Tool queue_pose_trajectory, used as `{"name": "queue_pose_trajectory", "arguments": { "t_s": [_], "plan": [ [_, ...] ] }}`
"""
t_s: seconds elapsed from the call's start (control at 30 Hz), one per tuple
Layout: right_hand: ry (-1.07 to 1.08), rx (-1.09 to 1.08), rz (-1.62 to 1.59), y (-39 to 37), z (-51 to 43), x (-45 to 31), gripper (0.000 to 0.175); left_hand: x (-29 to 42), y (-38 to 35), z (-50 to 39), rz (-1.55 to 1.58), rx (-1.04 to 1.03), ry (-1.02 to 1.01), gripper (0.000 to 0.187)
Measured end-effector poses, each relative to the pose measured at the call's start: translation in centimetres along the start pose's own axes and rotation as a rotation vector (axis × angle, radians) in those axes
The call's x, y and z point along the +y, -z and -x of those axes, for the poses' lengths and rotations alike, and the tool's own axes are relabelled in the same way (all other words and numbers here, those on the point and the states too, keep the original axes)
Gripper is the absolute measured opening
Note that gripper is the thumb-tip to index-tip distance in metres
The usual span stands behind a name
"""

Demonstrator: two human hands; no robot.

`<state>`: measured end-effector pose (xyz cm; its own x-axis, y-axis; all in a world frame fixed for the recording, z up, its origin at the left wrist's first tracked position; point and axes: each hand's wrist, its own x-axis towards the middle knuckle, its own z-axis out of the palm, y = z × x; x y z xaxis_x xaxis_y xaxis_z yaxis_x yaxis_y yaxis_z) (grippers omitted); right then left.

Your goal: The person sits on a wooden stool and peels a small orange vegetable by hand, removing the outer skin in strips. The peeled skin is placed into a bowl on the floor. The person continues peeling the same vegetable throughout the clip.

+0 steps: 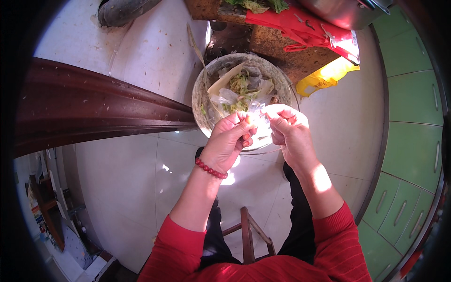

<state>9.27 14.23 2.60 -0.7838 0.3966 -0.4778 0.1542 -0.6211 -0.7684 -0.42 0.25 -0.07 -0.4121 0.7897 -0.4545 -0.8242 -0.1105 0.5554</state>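
Over the near rim of a round, dirty bucket (pixel 201 116) my left hand (pixel 234 135) and my right hand (pixel 289 128) face each other with fingertips pinched. Bright glare lies between them, so whatever small thing the fingers may hold cannot be made out. Wilted leaf scraps (pixel 239 88), clear plastic film (pixel 225 97) and a pale flat strip (pixel 225 79) lie inside the bucket. A thin wire handle (pixel 298 102) hangs at its right side. A red bead bracelet (pixel 211 170) circles my left wrist.
Beyond the bucket stands a rusty brown surface (pixel 275 46) with a red plastic bag (pixel 299 28), leafy greens (pixel 259 5) and a metal pot (pixel 345 12). A yellow bag (pixel 324 77) is beside it. A dark red door frame (pixel 105 105) is left, green cabinets (pixel 412 98) right, a wooden stool frame (pixel 247 232) below.
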Motion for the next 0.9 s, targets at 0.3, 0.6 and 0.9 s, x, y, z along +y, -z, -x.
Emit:
{"name": "queue_pose_trajectory", "arguments": {
  "t_s": [0.3, 0.6, 0.9],
  "plan": [
    [0.042, -0.096, 0.05, -1.3, 0.4, 0.5, 0.018, -0.9, -1.1, -0.3, 0.002, 0.043, -0.145, 0.007],
    [0.008, -0.122, -0.072, -0.4, 0.3, 0.5, 0.009, -0.3, -2.3, 0.1, -0.135, 0.164, -0.231, 0.012],
    [0.113, -0.099, 0.145, -0.1, 0.0, 0.6, 0.006, 0.2, -2.8, 0.5, -0.214, 0.097, -0.332, 0.012]
  ]
}}
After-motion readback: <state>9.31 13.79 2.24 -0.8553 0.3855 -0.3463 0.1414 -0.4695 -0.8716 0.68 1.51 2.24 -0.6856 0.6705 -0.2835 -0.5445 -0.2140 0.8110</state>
